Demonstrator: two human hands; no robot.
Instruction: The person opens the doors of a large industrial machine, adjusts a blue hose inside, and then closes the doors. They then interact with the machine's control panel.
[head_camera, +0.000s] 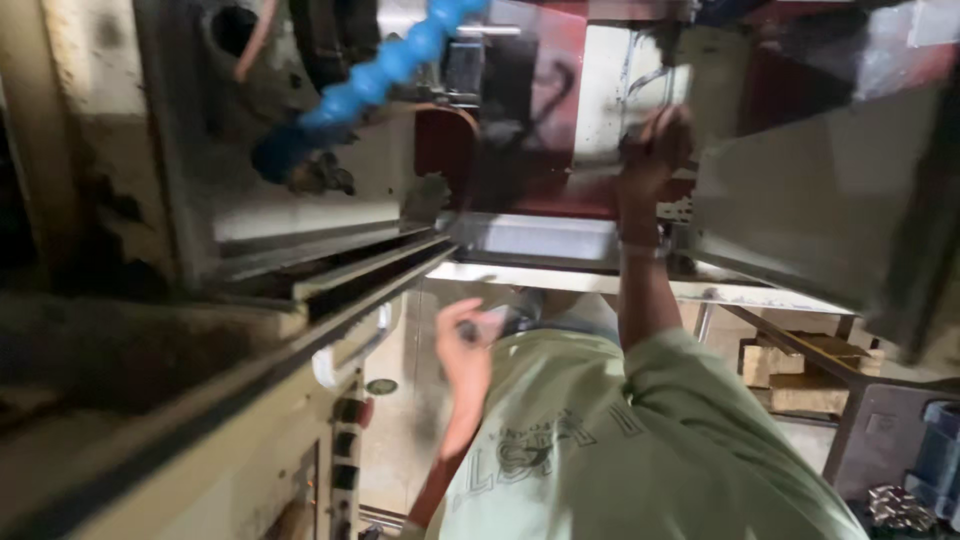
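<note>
Looking down over a pale green shirt (620, 440) here, and the whole view is tilted and pretty blurry.

The right hand (655, 150) is reached up into the machine (300, 190), in front of the dark red part (545, 120). Its fingers are curled around something dark up there, but it's too smeared to tell what it is or how tight the grip is. There's a thin band on that wrist.

The left hand (465, 340) is lower, close to the chest, just under the machine's pale metal ledge (540, 275). The fingers are pinched together on a small grey piece (492, 322), held between thumb and fingertips. Can't make out what the piece actually is.

A blue segmented hose (385, 70) hangs diagonally at the upper left, well apart from both hands. Long metal rails (350, 275) run diagonally out from the machine toward the lower left. A shiny sheet-metal panel (800, 190) fills the right side, just beside the right hand. Some wood blocks (790, 370) sit on the floor at the lower right.
</note>
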